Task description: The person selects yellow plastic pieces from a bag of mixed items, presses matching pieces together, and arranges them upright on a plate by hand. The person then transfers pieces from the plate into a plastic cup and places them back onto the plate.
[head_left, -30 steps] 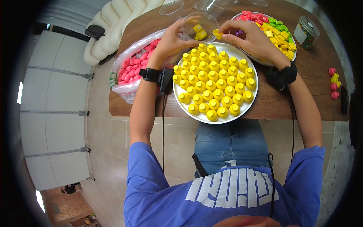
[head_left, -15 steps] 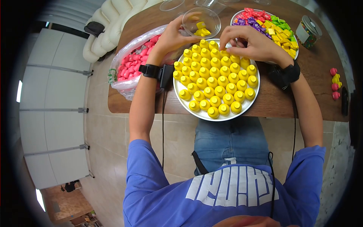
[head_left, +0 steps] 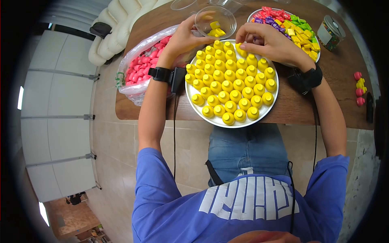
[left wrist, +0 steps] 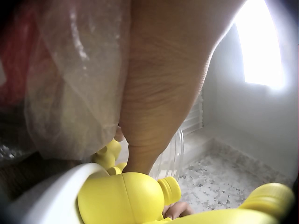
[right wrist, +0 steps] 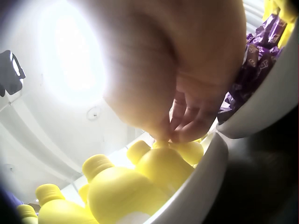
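Observation:
My left hand grips a clear plastic cup with a few small yellow pieces inside, held over the back of the white round tray. Small yellow bottles with ridged caps stand upright in rows on that tray. At its back right, my right hand pinches one yellow bottle by its top. In the right wrist view, thumb and fingertips meet at a bottle's cap, just inside the rim. The left wrist view shows bottles close below the wrist; the cup is mostly hidden there.
Left of the tray lies a clear plastic bag of pink pieces. A plate of red, purple, green and yellow wrapped sweets stands back right, beside a lidded jar. Several pink and yellow pieces line the right edge. More clear cups stand behind.
My right hand has moved from beside the cup, where it held a small yellow thing, down to the tray's back right and now pinches a bottle there. The left hand still holds the cup.

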The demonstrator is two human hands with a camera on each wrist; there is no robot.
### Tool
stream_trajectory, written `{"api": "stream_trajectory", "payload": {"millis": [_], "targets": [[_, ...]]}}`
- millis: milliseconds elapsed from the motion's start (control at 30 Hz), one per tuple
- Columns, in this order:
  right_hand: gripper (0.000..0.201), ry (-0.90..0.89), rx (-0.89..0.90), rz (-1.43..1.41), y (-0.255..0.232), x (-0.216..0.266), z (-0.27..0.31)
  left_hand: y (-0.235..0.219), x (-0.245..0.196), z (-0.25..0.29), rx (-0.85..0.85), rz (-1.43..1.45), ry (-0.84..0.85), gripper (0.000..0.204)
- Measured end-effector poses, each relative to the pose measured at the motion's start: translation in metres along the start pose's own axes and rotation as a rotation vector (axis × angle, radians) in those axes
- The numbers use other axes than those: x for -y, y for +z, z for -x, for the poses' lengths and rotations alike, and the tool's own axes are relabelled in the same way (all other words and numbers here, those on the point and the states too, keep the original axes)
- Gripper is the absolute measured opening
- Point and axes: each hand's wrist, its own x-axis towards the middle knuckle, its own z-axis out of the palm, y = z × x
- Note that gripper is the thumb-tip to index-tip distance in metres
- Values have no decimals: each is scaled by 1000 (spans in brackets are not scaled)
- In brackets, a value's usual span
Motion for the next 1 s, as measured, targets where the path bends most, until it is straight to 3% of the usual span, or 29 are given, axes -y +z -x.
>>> {"api": "stream_trajectory", "payload": {"millis": [100, 267, 433, 500, 633, 733, 800, 900, 1000], "targets": [[6, -85, -4, 28, 3, -11, -2, -1, 0, 1, -10, -24, -3, 77], [14, -79, 55, 41, 0, -18, -3, -2, -6, 1, -22, -160, 22, 76], [20, -167, 85, 101, -2, -16, -1, 1, -1, 0, -15, -44, 17, 78], [22, -47, 125, 160, -9, -2, 3, 0, 0, 0, -19, -44, 31, 78], [23, -43, 140, 176, -14, 2, 5, 1, 0, -1, -12, -44, 10, 79], [23, -6, 88, 67, -11, 5, 5, 0, 2, -2, -3, -62, 23, 79], [26, 16, -32, -114, -5, 3, 3, -1, 2, -1, -1, -79, 43, 79], [29, 87, -153, -172, -5, 6, -4, 0, 2, -2, 5, -79, 56, 79], [32, 22, -260, -225, 6, 10, -6, -1, 5, -3, 12, -22, 33, 79]]}}
